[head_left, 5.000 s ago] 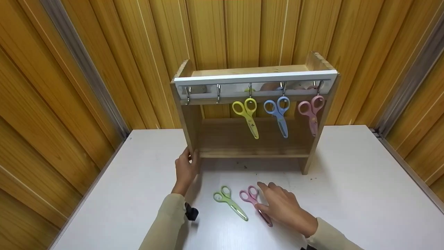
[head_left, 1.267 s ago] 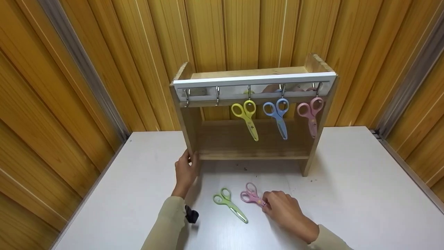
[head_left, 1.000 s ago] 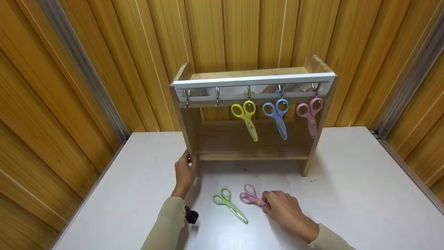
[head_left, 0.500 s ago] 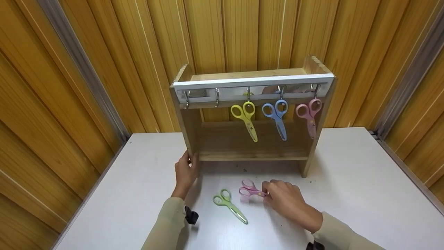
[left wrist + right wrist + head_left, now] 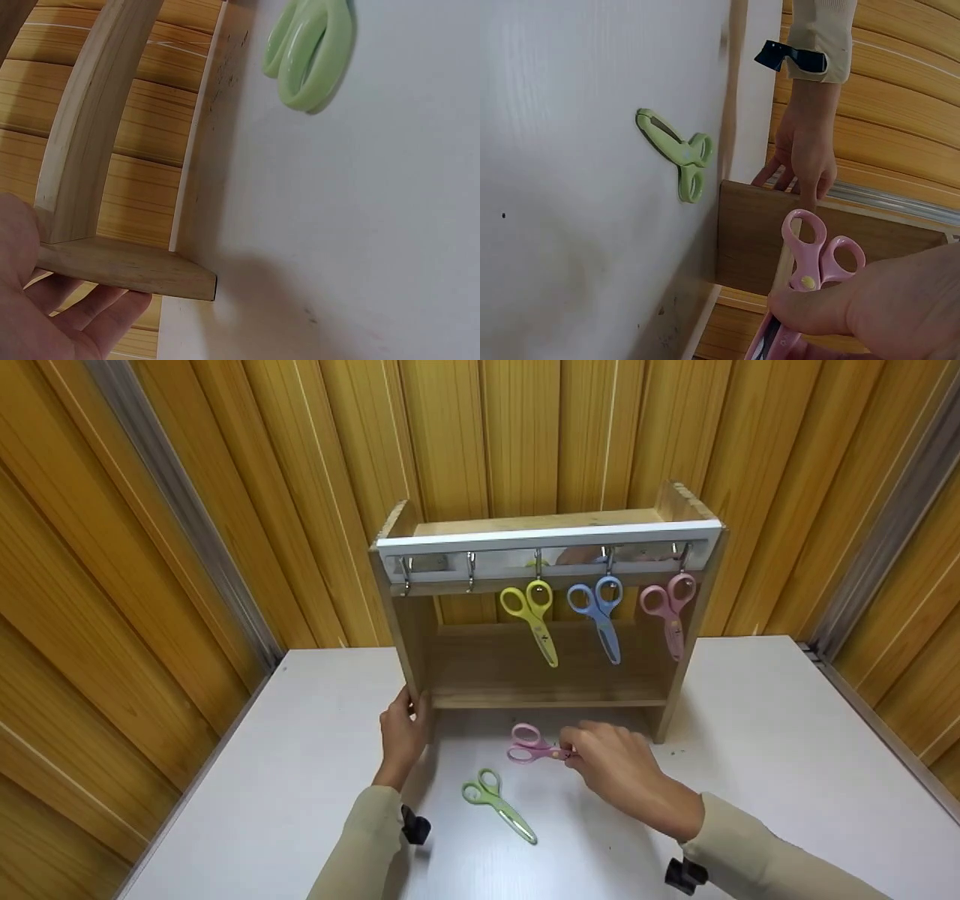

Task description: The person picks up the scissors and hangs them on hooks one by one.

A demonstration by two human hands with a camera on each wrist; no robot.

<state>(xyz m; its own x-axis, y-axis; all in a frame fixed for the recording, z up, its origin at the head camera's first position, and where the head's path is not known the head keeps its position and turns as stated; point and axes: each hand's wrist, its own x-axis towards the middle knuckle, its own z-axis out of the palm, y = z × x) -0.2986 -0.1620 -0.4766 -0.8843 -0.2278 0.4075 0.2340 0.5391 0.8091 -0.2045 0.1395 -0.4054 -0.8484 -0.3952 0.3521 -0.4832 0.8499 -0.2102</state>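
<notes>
My right hand pinches pink scissors by the blade end, handle loops pointing left. They are held above the table in front of the rack; the right wrist view shows the thumb across the scissors. My left hand grips the lower left side panel of a wooden rack, with fingers around its outer face in the left wrist view. Green scissors lie on the table between the arms. Yellow scissors, blue scissors and other pink scissors hang from the rack's hooks.
Two bare hooks, a far left hook and a second hook, are on the white rail. The white table meets wood-look walls behind and beside it. Small dark specks dot the tabletop.
The right hand has taken hold of the pink scissors by the blades, lifted them off the table and brought them toward the rack. The left hand stays on the rack's side panel.
</notes>
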